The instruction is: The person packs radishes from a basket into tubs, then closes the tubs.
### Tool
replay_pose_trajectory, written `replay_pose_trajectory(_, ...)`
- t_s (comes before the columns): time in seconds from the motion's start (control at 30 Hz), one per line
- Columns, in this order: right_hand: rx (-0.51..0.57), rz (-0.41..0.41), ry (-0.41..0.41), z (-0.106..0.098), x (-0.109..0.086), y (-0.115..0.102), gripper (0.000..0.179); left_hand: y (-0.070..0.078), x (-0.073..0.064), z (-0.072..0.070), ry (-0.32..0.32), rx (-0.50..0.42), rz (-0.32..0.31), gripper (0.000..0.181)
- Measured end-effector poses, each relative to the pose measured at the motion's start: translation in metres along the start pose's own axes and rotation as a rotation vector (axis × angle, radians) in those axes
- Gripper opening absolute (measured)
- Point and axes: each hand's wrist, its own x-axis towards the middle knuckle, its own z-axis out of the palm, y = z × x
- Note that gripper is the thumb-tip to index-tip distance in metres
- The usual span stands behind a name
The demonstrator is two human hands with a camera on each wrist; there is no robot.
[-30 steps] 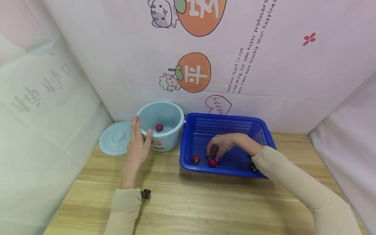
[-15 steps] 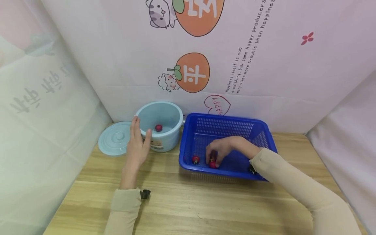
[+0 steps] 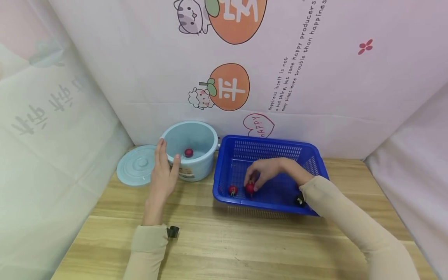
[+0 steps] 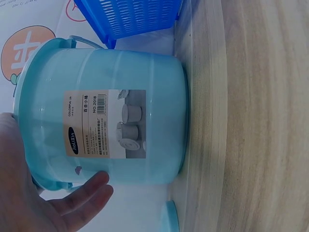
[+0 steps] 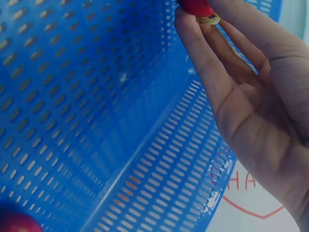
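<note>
Between the fingertips of the right hand a radish is pinched; picking up seems in hand, and a firm, straight lift called for. It is round and red, with yellowish stalk ends. Just beside those fingers, a second radish is held in the basket. Farther off, the left hand's fingers are spread straight at the bucket's rim.

There is room from above into the bucket, beside the left hand. The basket's side stands between bucket and loose radish. Room under the right sleeve is hard to see.
</note>
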Motion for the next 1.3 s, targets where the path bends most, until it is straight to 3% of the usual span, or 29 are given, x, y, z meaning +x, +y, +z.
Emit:
replay_pose_trajectory(0.6, 0.421, -0.095, 0.395, -0.019, -0.019, 0.009, 0.033, -0.001, -0.001, 0.0, -0.005, 0.002, 0.011, 0.074)
replay_pose_trajectory(0.97, 0.742, -0.198, 0.577, -0.023, -0.021, -0.003, 0.03, 0.001, 0.0, 0.0, 0.005, -0.002, 0.008, 0.074)
replay_pose_trajectory(1.3, 0.832, -0.282, 0.689, -0.023, -0.014, -0.01, 0.028, -0.001, -0.001, 0.001, 0.019, -0.006, 0.024, 0.073)
